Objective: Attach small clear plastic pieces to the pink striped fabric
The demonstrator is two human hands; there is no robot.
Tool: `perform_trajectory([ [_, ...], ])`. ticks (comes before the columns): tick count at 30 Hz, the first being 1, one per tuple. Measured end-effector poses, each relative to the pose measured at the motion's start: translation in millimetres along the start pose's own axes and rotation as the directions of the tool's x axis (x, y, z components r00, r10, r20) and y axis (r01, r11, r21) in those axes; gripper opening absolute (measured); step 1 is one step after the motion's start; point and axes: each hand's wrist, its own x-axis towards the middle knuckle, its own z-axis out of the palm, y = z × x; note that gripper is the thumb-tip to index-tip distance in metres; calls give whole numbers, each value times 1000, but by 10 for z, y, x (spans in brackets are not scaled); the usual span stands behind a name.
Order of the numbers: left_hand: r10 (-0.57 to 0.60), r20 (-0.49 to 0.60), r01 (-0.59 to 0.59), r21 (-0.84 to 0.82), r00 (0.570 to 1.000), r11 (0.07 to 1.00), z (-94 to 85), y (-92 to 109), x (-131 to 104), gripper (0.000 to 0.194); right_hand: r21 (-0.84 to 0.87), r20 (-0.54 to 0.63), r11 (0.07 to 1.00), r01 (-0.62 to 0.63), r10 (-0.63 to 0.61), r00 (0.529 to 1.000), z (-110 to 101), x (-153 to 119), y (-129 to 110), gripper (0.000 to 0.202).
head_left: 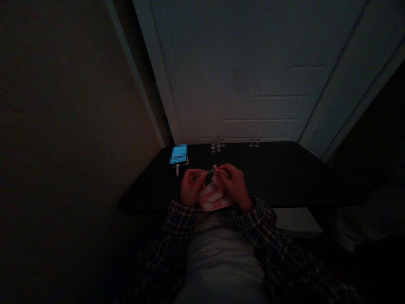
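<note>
In the dim head view, my left hand [192, 185] pinches a small clear glass [205, 172] that lies sideways between my hands. My right hand [234, 183] grips a pink and white cloth [213, 196], with a bit of it bunched up at the glass's right end. The rest of the cloth hangs down between my hands at the table's near edge. Fine detail of the fingertips is lost in the dark.
Several small stemmed glasses [218, 145] stand at the back of the dark table [284, 177], two more [255, 142] to their right. A lit phone [179, 154] rests at the back left. A white door with hearts rises behind.
</note>
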Motion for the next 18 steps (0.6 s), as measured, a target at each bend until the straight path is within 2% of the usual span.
perform_trajectory([
  [5,-25,47,25,-6,999,1000,4,11,-16,31,-5,-15,1000,-19,19,1000,12,6,31,17],
  [13,22,-80,-22,5,997,1000,12,8,4,30,-4,41,1000,-6,6,999,17,9,29,16],
  [18,32,-70,-33,-9,997,999,11,-10,2,27,3,20,1000,1,-1,1000,1,-3,4,17],
])
